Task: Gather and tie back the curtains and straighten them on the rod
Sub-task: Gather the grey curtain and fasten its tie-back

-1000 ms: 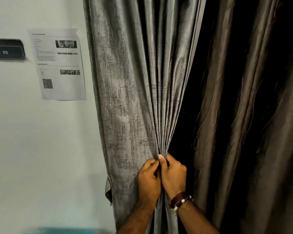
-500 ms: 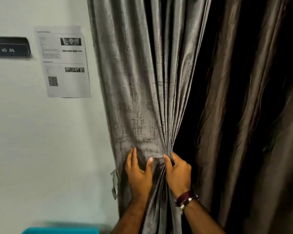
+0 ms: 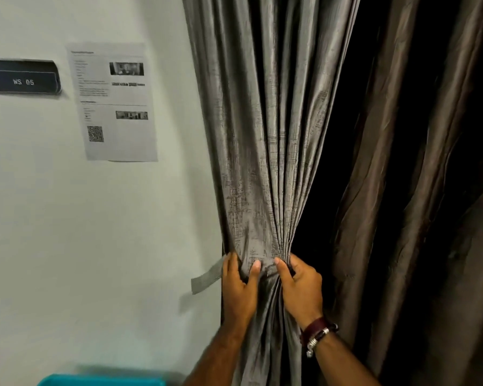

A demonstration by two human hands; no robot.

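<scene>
Both hands gather the grey curtain (image 3: 262,151) at waist height beside a white wall (image 3: 67,232). The right hand (image 3: 300,288) pinches the bunched pleats, fingers curled into the folds; the left hand (image 3: 239,285) wraps the panel's left edge, thumb pressed on the fabric. A fabric tieback strip (image 3: 205,280) hangs just left of that hand. To do this well, the folds should probably be drawn in evenly and held firm while one hand reaches for the strip.

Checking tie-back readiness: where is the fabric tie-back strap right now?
In the head view the grey tie-back strap sticks out leftward over the white wall, just left of the left hand at the gathered curtain; neither hand holds it.
</scene>
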